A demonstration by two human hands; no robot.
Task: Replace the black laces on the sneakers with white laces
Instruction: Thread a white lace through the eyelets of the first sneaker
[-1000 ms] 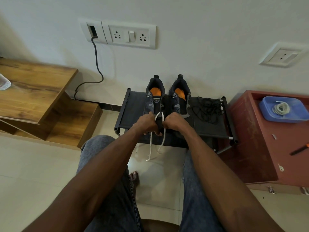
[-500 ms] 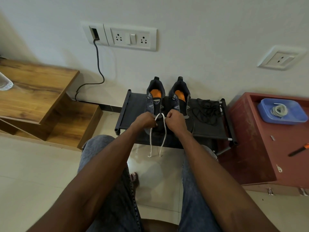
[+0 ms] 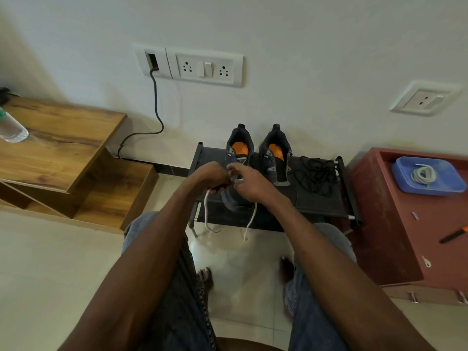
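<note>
Two dark sneakers with orange insoles stand side by side on a low black rack: the left sneaker and the right sneaker. My left hand and my right hand meet over the toe of the left sneaker, each gripping a part of the white lace. Both lace ends hang down past the rack's front edge. A heap of black laces lies on the rack to the right of the sneakers. The left sneaker's eyelets are hidden by my hands.
A red cabinet at the right carries a blue tray with a coiled white lace and an orange-handled tool. Wooden shelves stand at the left with a plastic bottle. My knees and bare feet are below the rack.
My hands have shifted left and up over the left sneaker's toe. The two hanging lace ends have spread apart, and my right hand's fingers have loosened upward.
</note>
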